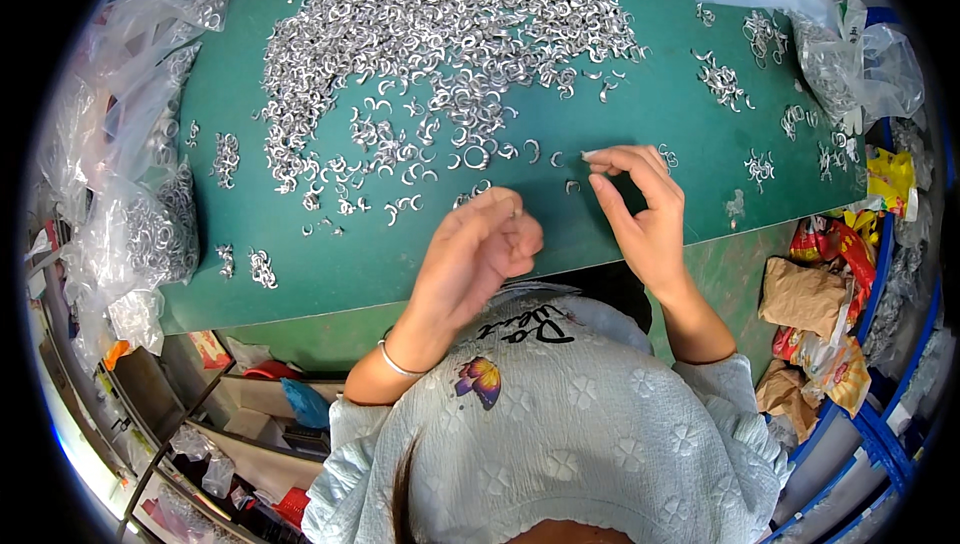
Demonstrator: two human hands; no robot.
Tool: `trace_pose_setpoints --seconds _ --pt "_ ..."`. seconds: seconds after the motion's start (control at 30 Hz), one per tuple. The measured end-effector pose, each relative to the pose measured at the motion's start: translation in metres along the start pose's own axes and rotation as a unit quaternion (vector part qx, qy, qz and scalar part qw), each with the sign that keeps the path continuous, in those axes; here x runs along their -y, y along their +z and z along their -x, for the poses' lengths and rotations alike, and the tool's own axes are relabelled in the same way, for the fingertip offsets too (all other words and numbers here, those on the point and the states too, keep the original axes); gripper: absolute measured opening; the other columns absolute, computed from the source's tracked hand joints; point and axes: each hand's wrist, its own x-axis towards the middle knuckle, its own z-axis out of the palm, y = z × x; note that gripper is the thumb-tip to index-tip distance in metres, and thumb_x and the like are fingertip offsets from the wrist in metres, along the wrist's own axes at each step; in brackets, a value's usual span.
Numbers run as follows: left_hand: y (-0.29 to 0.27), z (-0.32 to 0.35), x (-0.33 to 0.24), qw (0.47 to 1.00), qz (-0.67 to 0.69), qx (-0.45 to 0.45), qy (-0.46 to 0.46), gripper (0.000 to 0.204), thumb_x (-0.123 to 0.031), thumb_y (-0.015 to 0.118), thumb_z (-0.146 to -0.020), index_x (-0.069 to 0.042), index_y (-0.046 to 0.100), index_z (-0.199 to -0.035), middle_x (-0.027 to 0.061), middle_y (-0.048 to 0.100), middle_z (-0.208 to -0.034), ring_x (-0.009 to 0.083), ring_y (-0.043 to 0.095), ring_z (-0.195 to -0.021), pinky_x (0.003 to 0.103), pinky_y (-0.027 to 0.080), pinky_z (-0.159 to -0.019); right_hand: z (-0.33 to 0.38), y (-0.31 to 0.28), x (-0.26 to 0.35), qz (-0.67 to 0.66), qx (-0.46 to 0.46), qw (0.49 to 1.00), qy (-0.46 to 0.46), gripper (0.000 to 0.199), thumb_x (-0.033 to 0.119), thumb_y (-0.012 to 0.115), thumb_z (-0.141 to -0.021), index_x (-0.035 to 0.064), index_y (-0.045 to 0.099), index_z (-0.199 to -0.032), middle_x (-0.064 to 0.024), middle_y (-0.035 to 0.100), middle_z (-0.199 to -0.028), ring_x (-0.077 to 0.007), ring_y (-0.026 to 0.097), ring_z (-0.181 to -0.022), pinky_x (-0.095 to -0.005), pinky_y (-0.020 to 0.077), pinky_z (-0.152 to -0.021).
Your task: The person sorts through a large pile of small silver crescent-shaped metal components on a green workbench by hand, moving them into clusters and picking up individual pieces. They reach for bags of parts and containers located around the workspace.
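your left hand (485, 244) curled in by the green table's (340, 269) near edge, can't tell if it's holding anything, right hand (648, 206) thumb-and-index slightly apart, silvery crescent pieces (450, 29) heaped toward the far edge

black script lettering (540, 327) runs across the pale shirt (600, 414), below and to the right of the left hand (470, 259); dark marks (855, 34) on a clear bag (835, 69), well to the right of the right hand (645, 209), are too small to read
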Motion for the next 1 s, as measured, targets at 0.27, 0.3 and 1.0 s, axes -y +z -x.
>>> trace_pose_setpoints --seconds 0.27,0.3,1.0 --pt "-0.023 0.028 -0.014 0.979 -0.148 -0.096 0.106 0.016 -0.005 0.06 -0.095 0.004 0.065 -0.108 0.0139 0.07 -0.093 0.0138 0.065 -0.076 0.025 0.054 -0.069 -0.001 0.007 -0.012 0.077 0.024 0.996 -0.036 0.025 0.003 0.072 -0.078 0.0056 0.068 -0.102 -0.0084 0.063 -0.101 -0.0265 0.055 -0.092 -0.0361 0.0411 -0.082" --pt "-0.025 0.03 -0.016 0.976 -0.154 -0.105 0.114 0.017 -0.004 0.06 -0.094 0.004 0.065 -0.109 0.0144 0.071 -0.094 0.0142 0.066 -0.076 0.026 0.054 -0.07 -0.001 0.009 -0.012 0.077 0.029 0.996 -0.041 0.025 0.003 0.072 -0.078 0.0054 0.068 -0.102 -0.0084 0.062 -0.101 -0.0266 0.055 -0.092 -0.0361 0.0411 -0.082" --pt "-0.027 0.032 -0.035 0.972 -0.137 -0.145 0.121 0.018 0.0 0.062 -0.091 0.004 0.067 -0.108 0.0154 0.071 -0.097 0.0172 0.069 -0.082 0.029 0.058 -0.077 -0.003 0.024 -0.003 0.123 0.123 0.981 -0.09 0.035 0.007 0.072 -0.078 0.0051 0.065 -0.112 -0.0099 0.054 -0.124 -0.0315 0.048 -0.117 -0.0432 0.0352 -0.093"
